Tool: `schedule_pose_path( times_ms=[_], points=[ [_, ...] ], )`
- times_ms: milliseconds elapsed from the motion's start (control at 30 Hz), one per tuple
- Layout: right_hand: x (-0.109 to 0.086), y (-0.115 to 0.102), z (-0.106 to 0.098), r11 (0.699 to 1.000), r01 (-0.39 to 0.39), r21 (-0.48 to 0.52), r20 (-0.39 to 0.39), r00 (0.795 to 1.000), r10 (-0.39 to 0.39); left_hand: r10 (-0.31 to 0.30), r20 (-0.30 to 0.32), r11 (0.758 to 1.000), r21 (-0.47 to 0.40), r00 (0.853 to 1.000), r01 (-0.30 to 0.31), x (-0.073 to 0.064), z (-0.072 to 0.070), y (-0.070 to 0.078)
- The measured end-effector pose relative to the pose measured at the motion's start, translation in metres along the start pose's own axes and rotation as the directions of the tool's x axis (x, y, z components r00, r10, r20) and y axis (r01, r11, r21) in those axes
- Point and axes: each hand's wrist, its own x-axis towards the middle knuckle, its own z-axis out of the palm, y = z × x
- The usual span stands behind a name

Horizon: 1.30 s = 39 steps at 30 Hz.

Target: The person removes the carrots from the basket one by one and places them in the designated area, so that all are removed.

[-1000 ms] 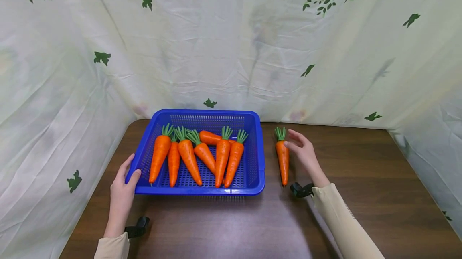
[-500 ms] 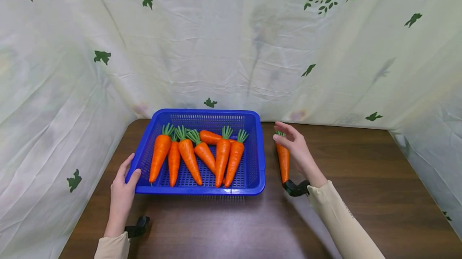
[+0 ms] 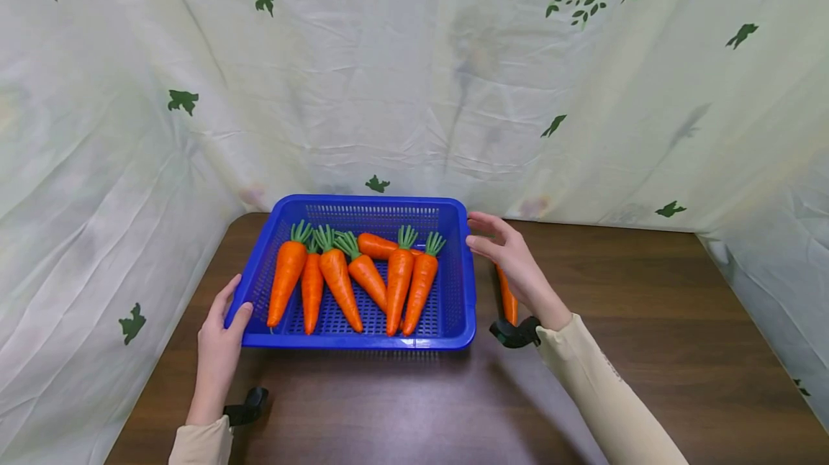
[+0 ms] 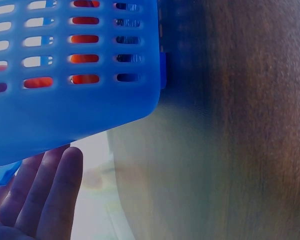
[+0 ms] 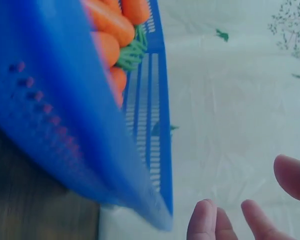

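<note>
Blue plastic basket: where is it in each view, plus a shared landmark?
Head: the blue plastic basket, just below and left of centre.
Left wrist: upper left.
Right wrist: much of the left half.
Shared landmark: carrots, seen through its slots in the left wrist view.

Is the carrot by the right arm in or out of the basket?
Out: the head view shows the carrot on the table beside the blue basket, partly behind the right hand.
</note>
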Motion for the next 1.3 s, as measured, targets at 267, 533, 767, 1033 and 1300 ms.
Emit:
schedule_pose_path(
  times_ms=[267, 533, 767, 1033, 1300],
  points=[
    [0.005, -0.008, 0.026, 1.000, -0.011, 0.010, 0.061, 0.998, 0.010, 0.001, -0.005, 1.000, 0.002, 1.000, -0.001, 0.000, 0.000, 0.000],
    [0.008, -0.013, 0.047, 1.000, -0.012, -0.014, 0.084, 0.996, 0.013, -0.004, -0.005, 1.000, 0.007, 1.000, 0.004, -0.001, 0.000, 0.001],
    [0.015, -0.010, 0.061, 0.999, -0.047, 0.005, 0.098, 0.994, 0.047, -0.009, 0.000, 1.000, 0.001, 1.000, 0.009, 0.000, -0.001, -0.002],
    [0.023, -0.002, 0.073, 0.992, -0.109, 0.065, 0.128, 0.987, 0.100, -0.011, 0.001, 1.000, -0.003, 1.000, 0.011, 0.000, 0.000, 0.000],
    [0.031, 0.007, 0.081, 0.982, -0.180, 0.058, 0.120, 0.978, 0.172, -0.005, 0.000, 1.000, -0.001, 1.000, 0.005, 0.000, 0.000, 0.000]
  ],
)
